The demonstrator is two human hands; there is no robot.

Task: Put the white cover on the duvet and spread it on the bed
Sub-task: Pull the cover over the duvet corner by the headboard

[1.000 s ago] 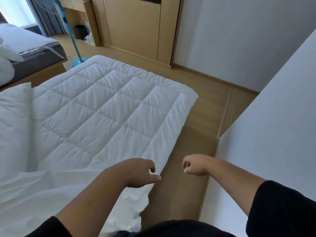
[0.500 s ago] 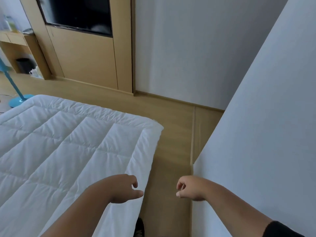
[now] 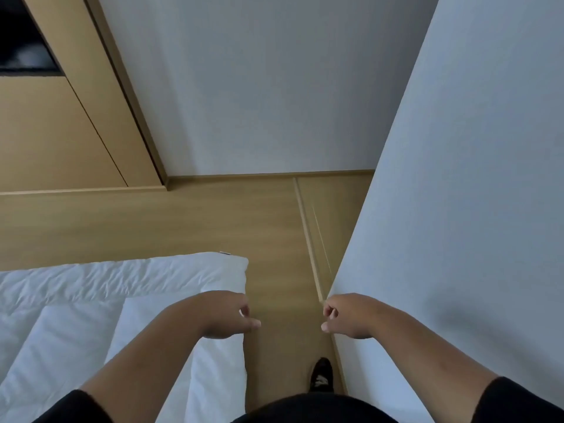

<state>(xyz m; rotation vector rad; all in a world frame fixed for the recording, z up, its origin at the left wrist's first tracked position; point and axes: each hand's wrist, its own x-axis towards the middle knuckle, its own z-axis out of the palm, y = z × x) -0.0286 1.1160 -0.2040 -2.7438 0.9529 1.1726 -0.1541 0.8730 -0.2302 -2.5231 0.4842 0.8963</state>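
Observation:
The white quilted duvet [image 3: 91,306] lies flat over the bed at the lower left, its far right corner near the middle of the view. My left hand [image 3: 225,315] hovers above the duvet's right edge with fingers loosely curled, holding nothing. My right hand [image 3: 345,317] hangs over the floor strip beside the wall, fingers loosely curled too, with nothing in it. No separate white cover shows in this view.
A narrow strip of wooden floor [image 3: 274,239] runs between the bed and a white wall [image 3: 457,209] on the right. A wooden cabinet [image 3: 61,132] stands at the back left. My black shoe [image 3: 322,375] is on the floor below my hands.
The view has swung right and forward along the bed's side; the duvet's far corner is now close. Both hands keep the same loosely curled pose and hold nothing.

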